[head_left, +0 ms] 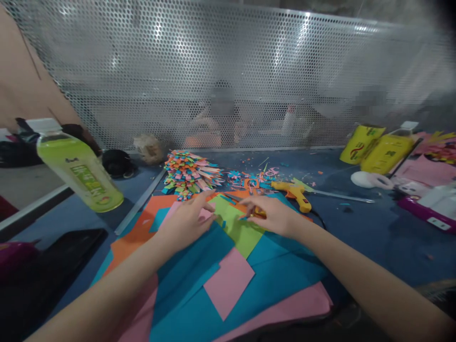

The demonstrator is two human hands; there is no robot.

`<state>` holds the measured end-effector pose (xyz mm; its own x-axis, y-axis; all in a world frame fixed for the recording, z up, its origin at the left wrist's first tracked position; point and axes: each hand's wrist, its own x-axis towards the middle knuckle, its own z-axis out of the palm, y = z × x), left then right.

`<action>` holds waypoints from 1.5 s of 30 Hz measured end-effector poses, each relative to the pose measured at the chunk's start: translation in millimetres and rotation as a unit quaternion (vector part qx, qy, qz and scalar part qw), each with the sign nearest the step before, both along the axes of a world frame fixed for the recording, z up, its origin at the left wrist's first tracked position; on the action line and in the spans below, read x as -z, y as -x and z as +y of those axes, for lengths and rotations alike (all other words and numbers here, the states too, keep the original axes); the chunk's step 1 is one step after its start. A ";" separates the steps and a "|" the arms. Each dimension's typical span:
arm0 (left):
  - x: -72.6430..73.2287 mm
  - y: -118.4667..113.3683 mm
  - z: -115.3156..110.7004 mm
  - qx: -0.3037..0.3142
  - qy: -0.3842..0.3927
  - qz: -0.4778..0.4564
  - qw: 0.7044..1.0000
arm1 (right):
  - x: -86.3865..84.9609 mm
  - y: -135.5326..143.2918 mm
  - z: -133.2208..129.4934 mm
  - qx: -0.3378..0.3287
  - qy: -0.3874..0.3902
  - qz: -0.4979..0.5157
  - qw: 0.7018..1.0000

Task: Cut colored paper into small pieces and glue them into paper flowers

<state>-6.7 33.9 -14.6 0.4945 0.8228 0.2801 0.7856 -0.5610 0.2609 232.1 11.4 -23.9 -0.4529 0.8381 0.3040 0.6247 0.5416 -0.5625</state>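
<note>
My left hand (190,218) is over the coloured sheets with its fingers apart, and I see nothing in it. Opposite it, my right hand (269,213) is curled around scissors (231,197), whose orange handle shows under the fingers and whose dark blades point up and left. Between the hands lies a lime-green paper sheet (237,228) with small blue scraps on it. Nearer to me, a pink paper piece (230,282) rests on large blue sheets (188,304). Just beyond my left hand stands a cone-shaped pile of layered, fringed paper (190,173) in several colours.
A yellow glue gun (294,192) with a dark cord lies beyond my right hand, beside paper scraps (254,178). At left stand a green drink bottle (80,166) and a metal ruler (140,202). Yellow bottles (386,152) are at right; a perforated metal screen (228,61) closes the back.
</note>
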 end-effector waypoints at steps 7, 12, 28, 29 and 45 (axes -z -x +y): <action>4.0 9.8 -5.1 0.026 -0.014 0.152 0.988 | -6.5 -2.1 -3.3 -0.036 -0.010 -0.070 0.997; -6.7 0.9 -0.9 0.061 -0.033 0.108 0.992 | -12.2 -4.5 1.6 0.154 -0.012 -0.102 0.983; -4.0 -42.0 53.9 0.096 -0.116 0.261 0.953 | -19.1 -61.4 19.0 0.522 0.163 -0.176 0.819; -3.3 -42.3 55.4 0.093 -0.115 0.261 0.954 | -18.8 -62.5 20.2 0.524 0.171 -0.174 0.816; -8.5 -20.5 37.3 0.055 -0.061 0.244 0.966 | -27.9 -71.9 23.7 0.526 0.063 -0.063 0.846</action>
